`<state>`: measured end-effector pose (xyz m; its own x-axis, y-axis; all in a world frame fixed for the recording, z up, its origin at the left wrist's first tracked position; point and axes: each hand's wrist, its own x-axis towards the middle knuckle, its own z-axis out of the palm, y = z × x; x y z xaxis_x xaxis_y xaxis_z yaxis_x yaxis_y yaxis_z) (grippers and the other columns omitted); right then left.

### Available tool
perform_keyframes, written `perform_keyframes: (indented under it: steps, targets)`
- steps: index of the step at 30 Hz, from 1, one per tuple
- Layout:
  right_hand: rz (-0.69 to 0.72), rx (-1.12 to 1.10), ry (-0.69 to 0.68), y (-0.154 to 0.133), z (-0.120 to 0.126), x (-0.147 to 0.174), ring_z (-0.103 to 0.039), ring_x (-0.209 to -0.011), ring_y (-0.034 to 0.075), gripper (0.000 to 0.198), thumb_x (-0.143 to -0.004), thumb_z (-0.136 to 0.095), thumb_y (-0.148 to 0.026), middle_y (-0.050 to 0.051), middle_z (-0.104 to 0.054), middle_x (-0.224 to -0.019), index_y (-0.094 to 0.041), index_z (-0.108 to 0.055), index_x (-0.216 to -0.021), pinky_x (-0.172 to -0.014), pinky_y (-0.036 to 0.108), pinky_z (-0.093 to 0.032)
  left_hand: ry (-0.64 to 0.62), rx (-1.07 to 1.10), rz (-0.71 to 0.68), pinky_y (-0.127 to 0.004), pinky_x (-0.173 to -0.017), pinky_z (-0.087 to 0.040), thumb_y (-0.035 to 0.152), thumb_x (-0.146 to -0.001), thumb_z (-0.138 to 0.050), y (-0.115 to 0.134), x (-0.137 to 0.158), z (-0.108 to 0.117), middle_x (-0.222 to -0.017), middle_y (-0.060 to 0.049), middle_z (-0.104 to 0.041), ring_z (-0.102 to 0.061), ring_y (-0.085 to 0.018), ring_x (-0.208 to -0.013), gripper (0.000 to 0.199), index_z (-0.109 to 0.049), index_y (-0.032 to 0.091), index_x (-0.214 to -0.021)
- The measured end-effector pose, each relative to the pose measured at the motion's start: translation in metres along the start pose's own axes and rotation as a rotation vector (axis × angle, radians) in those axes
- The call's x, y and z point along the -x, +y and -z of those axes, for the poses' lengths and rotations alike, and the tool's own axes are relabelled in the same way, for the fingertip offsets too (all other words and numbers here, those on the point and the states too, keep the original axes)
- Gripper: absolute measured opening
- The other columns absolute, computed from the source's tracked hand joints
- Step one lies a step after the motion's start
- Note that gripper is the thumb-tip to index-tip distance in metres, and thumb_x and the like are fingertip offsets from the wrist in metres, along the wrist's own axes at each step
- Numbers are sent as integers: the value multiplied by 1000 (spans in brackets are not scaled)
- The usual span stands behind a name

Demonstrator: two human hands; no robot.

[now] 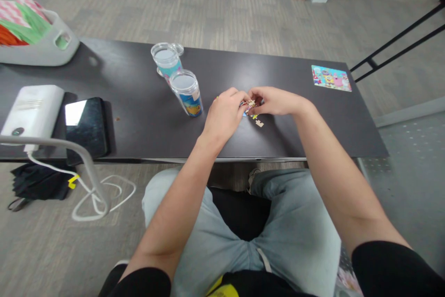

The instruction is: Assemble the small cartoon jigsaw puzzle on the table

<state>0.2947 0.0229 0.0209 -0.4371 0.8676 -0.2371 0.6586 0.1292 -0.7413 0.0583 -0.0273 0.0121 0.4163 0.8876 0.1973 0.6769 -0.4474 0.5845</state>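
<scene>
Small jigsaw puzzle pieces [259, 123] lie in a little heap on the dark table [149, 135], some of them with their pale backs up. My left hand [224, 110] curves round the heap from the left, its fingers closed on pieces. From the right, my right hand [274, 100] meets it, thumb and fingers bent in around the same pieces. Much of the heap is hidden under my fingers. Two clear plastic cans, a front can [189, 95] and a back can [166, 58], stand left of my left hand.
A colourful cartoon picture card [332, 78] lies at the table's right end. On the left are a black phone [86, 125], a white power adapter [33, 111] with a cable, and a white basket [66, 51] holding cloth. Clear lids [178, 48] lie by the cans.
</scene>
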Motion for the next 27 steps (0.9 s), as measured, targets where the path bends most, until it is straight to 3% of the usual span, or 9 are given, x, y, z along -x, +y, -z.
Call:
perform_keyframes:
  steps: [2, 5, 8, 11, 13, 18, 22, 27]
  targets:
    - [-3, -24, 2, 2, -1, 1, -76, -87, 28, 24, -85, -101, -28, -1, -82, -88, -30, -80, -96, -87, 42, -62, 62, 50, -59, -50, -116, -67, 14, -122, -79, 3, 4, 11, -136, -11, -91, -87, -34, -126, 20, -95, 23, -129]
    - [-29, -84, 11, 5, -1, 3, -73, -82, 26, 23, -86, -103, -34, -2, -80, -85, -30, -85, -99, -84, 41, -59, 264, 175, -138, -49, -112, -68, 18, -120, -84, -4, 9, 41, -126, -4, -91, -84, -29, -118, 15, -93, 30, -122]
    - [-24, -136, 62, 10, -1, 4, -73, -84, 28, 28, -83, -109, -39, 2, -83, -88, -31, -87, -98, -84, 43, -61, 538, 283, -153, -49, -95, -66, 33, -114, -97, -32, 8, 76, -121, -2, -90, -78, -27, -107, 6, -94, 32, -118]
    - [-4, -172, 103, 16, -2, 4, -74, -86, 29, 32, -83, -112, -46, 5, -86, -94, -32, -87, -97, -87, 47, -65, 650, 312, -98, -49, -87, -62, 31, -94, -110, -67, 7, 99, -116, -3, -89, -74, -25, -96, 23, -96, 28, -112]
    - [20, -181, 136, 19, -3, 4, -74, -86, 29, 33, -85, -112, -50, 5, -86, -95, -32, -86, -98, -89, 48, -66, 652, 303, -65, -52, -89, -63, 20, -82, -108, -82, 9, 104, -107, -3, -88, -73, -24, -90, 25, -97, 29, -103]
    - [95, -216, 261, 7, -5, 4, -77, -91, 28, 35, -87, -109, -52, 5, -87, -100, -31, -85, -103, -96, 47, -70, 567, 319, 6, -49, -88, -67, 19, -91, -100, -81, 17, 102, -123, -4, -91, -82, -29, -103, 23, -96, 34, -108]
    - [263, -242, 367, -31, -2, -7, -76, -96, 27, 41, -89, -109, -52, 4, -87, -107, -30, -84, -112, -99, 47, -71, 580, 358, 34, -42, -82, -65, 12, -85, -100, -76, 17, 99, -121, -4, -91, -86, -28, -107, 31, -93, 31, -108]
    - [459, -193, 390, -92, -6, -39, -79, -105, 29, 50, -97, -111, -65, 5, -87, -114, -30, -84, -119, -101, 47, -73, 591, 444, 39, -40, -82, -67, 11, -81, -102, -79, 16, 98, -117, -4, -92, -86, -27, -105, 35, -91, 29, -109]
